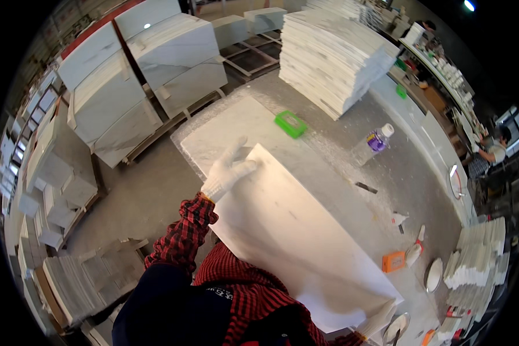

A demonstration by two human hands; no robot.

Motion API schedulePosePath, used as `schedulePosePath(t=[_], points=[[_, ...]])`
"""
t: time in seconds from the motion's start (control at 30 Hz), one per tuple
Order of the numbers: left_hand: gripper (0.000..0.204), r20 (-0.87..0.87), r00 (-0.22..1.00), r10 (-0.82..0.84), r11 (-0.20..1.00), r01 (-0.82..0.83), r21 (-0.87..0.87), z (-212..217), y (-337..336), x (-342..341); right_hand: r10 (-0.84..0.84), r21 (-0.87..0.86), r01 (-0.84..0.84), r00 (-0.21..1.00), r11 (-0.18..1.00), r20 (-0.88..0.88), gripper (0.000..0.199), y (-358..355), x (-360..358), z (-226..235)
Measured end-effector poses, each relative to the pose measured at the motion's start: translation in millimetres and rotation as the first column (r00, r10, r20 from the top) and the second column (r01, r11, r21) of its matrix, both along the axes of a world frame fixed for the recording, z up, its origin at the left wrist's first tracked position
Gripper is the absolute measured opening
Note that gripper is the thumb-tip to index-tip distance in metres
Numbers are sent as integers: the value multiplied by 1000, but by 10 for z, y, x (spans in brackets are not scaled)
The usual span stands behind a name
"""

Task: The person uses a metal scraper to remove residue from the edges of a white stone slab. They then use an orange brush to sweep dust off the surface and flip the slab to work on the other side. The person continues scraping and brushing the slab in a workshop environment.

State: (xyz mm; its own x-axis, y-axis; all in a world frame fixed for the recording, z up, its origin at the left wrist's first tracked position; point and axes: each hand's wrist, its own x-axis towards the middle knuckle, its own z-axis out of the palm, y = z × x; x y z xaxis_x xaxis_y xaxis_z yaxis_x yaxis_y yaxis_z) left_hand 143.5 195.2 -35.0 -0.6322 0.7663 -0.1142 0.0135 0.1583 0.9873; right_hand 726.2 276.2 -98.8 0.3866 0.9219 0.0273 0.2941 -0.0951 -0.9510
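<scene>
A long white marble slab (pixel 294 230) lies lengthwise before my body, over a larger pale slab (pixel 242 120) on the worktable. My left hand (pixel 228 172), in a white knit glove, grips its far left end, the thumb on the upper face and the fingers stretched along the edge. At the near right end, my right hand (pixel 379 322), gloved too, holds the slab's corner; its fingers are only partly visible. Beyond the slab sits a green plastic box (pixel 291 124). Beside its right edge are an orange box (pixel 393 262) and a white squeeze bottle (pixel 415 249).
A tall stack of marble slabs (pixel 323 63) stands on the table's far side. A clear bottle with a purple label (pixel 375 141) and a dark flat strip (pixel 366 187) are nearer. Racked slabs (pixel 112 109) stand left across the floor. A person (pixel 491 153) sits far right.
</scene>
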Motion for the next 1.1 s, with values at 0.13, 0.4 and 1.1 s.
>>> schedulePosePath(t=[0.13,0.4,1.1], points=[[84,27,986,-164,978,159,135,121,238,-122,-61,0,61,998,998,-33,43,-77,-1,85],[70,-1,919,-394,916,393,76,180,446,-277,-118,-13,117,982,993,-147,37,-116,-149,210],[67,117,925,-362,913,326,244,-544,582,-598,-588,250,536,774,806,234,39,-489,676,353]])
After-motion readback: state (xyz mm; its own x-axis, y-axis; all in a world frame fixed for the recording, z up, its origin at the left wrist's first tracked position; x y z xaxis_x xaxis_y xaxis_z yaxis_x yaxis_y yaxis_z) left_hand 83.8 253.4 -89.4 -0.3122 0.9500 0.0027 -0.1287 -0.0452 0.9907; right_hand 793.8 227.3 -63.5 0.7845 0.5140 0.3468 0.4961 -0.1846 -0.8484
